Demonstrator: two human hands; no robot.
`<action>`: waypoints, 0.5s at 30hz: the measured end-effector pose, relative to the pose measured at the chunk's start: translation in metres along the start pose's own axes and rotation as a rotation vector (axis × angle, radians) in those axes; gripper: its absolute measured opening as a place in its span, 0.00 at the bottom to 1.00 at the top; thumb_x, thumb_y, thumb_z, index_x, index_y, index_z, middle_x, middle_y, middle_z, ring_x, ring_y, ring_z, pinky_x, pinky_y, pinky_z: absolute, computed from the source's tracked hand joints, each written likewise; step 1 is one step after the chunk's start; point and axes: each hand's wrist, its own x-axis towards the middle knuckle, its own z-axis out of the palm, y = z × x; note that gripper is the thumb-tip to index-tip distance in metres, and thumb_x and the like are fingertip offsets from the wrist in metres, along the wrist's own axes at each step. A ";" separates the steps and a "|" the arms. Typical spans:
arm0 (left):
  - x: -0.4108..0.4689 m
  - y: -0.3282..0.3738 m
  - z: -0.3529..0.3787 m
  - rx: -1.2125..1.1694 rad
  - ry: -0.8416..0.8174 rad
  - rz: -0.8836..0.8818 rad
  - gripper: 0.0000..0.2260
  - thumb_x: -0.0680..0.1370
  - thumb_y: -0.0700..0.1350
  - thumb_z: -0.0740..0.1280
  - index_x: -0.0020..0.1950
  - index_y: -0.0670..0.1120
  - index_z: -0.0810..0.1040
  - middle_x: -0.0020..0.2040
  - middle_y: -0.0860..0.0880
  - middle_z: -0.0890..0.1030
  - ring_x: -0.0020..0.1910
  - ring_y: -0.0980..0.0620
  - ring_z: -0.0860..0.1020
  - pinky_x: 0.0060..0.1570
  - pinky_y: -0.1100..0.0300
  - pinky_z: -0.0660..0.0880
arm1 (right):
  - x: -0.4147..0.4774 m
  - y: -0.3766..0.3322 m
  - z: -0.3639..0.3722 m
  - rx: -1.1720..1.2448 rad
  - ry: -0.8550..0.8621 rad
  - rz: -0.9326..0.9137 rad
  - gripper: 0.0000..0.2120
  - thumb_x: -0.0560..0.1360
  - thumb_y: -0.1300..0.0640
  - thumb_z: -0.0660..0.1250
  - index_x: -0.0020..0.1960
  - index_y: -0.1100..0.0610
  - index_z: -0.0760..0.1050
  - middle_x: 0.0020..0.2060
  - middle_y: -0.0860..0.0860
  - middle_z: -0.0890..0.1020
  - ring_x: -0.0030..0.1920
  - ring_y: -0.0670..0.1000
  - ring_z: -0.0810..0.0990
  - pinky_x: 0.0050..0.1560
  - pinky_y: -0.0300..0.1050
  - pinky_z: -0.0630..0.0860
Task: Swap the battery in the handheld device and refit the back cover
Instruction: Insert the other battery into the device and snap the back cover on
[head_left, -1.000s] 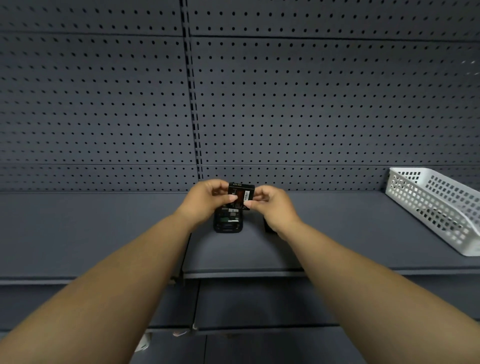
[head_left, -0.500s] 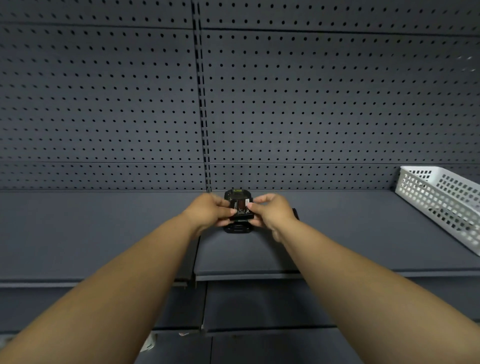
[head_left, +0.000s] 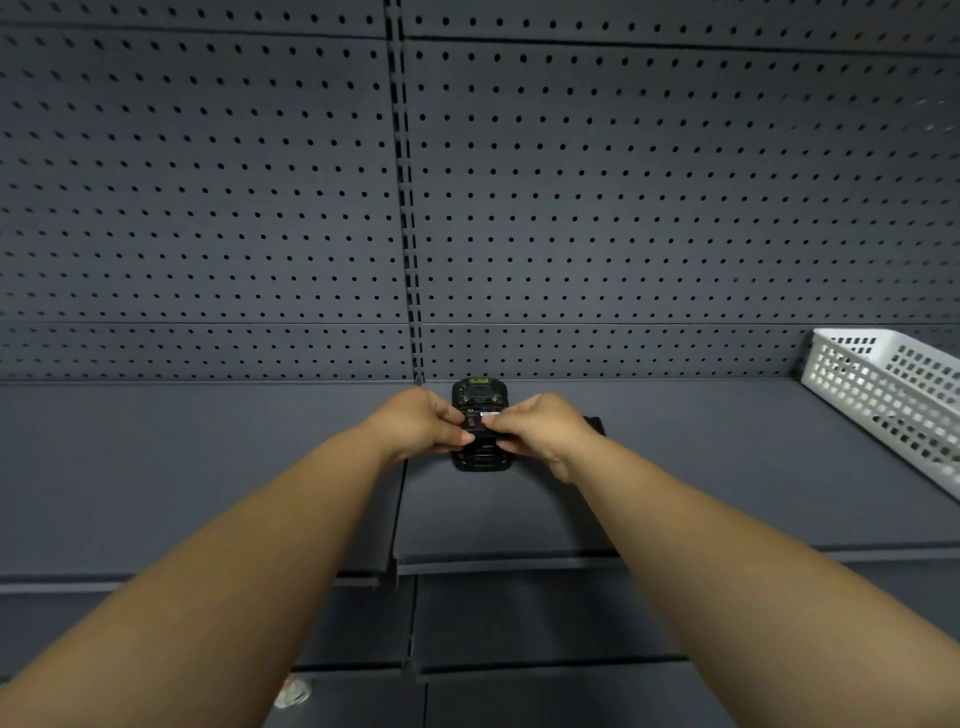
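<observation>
From the head camera, you are in the fitting step. The black rectangular battery with a white-and-red label (head_left: 480, 420) sits over the open back of the black plastic handheld device (head_left: 478, 394), which lies back-up on the dark grey metal shelf (head_left: 727, 467), its top end toward 12 o'clock. Whether the battery is fully down in its bay I cannot tell, because your fingers cover its edges.

Your left hand (head_left: 421, 423) comes in from 9 o'clock of the device and your right hand (head_left: 540, 428) from 3 o'clock. Both have fingers curled, thumb and fingertips pinching the battery from opposite sides, wrists low over the shelf and forearms stretched well forward.

The next move, I judge, calls for pressing the battery flat until it seats, contacts lined up with the device's — then reaching for the cover. A flat black piece (head_left: 596, 423), probably the back cover, shows just beside your right hand at 3 o'clock, mostly hidden.

A white perforated plastic basket (head_left: 883, 384) stands well apart at 3 o'clock, and the grey pegboard wall (head_left: 623, 208) rises at 12 o'clock.
</observation>
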 end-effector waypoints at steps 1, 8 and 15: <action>0.002 -0.001 0.000 0.037 0.005 0.015 0.16 0.74 0.33 0.69 0.61 0.32 0.76 0.42 0.45 0.81 0.34 0.57 0.79 0.39 0.73 0.77 | -0.001 -0.001 0.000 -0.019 -0.021 -0.006 0.14 0.73 0.66 0.70 0.57 0.71 0.76 0.44 0.58 0.80 0.49 0.55 0.81 0.51 0.40 0.80; 0.008 -0.004 -0.002 0.249 0.041 0.059 0.20 0.73 0.41 0.72 0.64 0.39 0.76 0.61 0.43 0.80 0.60 0.48 0.77 0.62 0.62 0.67 | 0.006 0.003 -0.002 -0.178 -0.009 -0.031 0.26 0.70 0.67 0.72 0.66 0.68 0.70 0.59 0.63 0.79 0.59 0.59 0.80 0.64 0.51 0.75; 0.014 -0.009 0.002 0.322 0.057 0.083 0.20 0.74 0.41 0.71 0.65 0.39 0.73 0.61 0.41 0.78 0.61 0.45 0.77 0.57 0.63 0.68 | 0.009 0.005 0.002 -0.358 0.028 -0.092 0.24 0.69 0.58 0.74 0.63 0.63 0.76 0.57 0.58 0.82 0.58 0.57 0.81 0.64 0.51 0.74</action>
